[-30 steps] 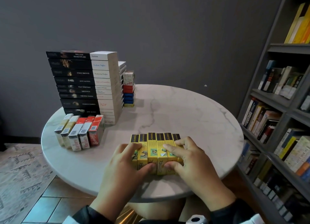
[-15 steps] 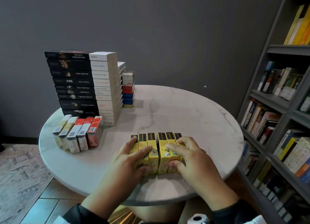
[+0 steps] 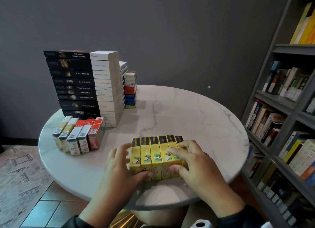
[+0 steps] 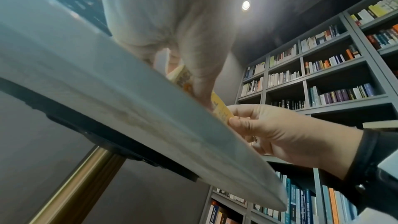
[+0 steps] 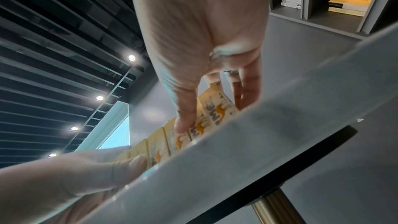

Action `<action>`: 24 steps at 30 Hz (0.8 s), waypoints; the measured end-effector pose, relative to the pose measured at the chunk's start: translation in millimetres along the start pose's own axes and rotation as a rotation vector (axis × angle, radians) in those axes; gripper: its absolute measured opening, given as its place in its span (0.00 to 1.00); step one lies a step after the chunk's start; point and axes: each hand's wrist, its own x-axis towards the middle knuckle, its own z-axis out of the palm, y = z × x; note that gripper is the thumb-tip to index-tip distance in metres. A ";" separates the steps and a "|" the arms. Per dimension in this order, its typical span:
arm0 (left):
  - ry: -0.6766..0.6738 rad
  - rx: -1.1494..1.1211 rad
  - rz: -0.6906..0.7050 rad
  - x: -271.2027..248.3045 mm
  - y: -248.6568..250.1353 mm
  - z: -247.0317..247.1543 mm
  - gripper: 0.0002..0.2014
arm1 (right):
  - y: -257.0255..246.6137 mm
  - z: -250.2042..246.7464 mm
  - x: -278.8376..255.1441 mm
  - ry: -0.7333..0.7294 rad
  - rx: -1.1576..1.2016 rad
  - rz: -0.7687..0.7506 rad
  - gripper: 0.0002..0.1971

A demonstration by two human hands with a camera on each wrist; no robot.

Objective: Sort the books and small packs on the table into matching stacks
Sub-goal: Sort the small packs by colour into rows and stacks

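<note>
Round white marble table [image 3: 179, 111] is standing before a grey wall; grey bookshelves [image 3: 279, 111] are filling the right side, patterned rug [image 3: 18, 173] lying at left. Book stack [image 3: 81, 86] is rising at the table's far left edge, a small stack of packs [image 3: 130, 89] just behind it. Row of red and gold packs [image 3: 78, 135] is standing at the left edge. Yellow packs [image 3: 156, 157], side by side, are sitting near the front edge. Left hand [image 3: 121, 173] is grasping the row's left end; right hand [image 3: 190, 163] is gripping its right end, thumb against the front. Wrist views are showing the brass table leg [image 4: 71, 186] and ceiling lights [image 5: 131, 57].
</note>
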 end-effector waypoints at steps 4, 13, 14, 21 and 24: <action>-0.021 -0.070 -0.044 0.0 0.5 1.7 0.36 | -0.5 2.3 -2.0 0.034 0.057 0.002 0.24; 0.080 -0.201 0.167 2.1 19.0 -14.1 0.32 | 8.2 11.3 -12.0 0.135 0.357 0.101 0.34; 0.084 -0.179 0.213 2.8 23.5 -15.5 0.33 | 9.8 11.9 -12.9 0.140 0.400 0.114 0.35; 0.023 -0.007 0.418 11.5 51.4 -20.0 0.29 | 15.9 11.8 -22.0 0.200 0.437 0.175 0.34; -0.001 0.048 0.439 13.3 62.9 -21.6 0.28 | 19.5 15.8 -23.1 0.237 0.397 0.191 0.29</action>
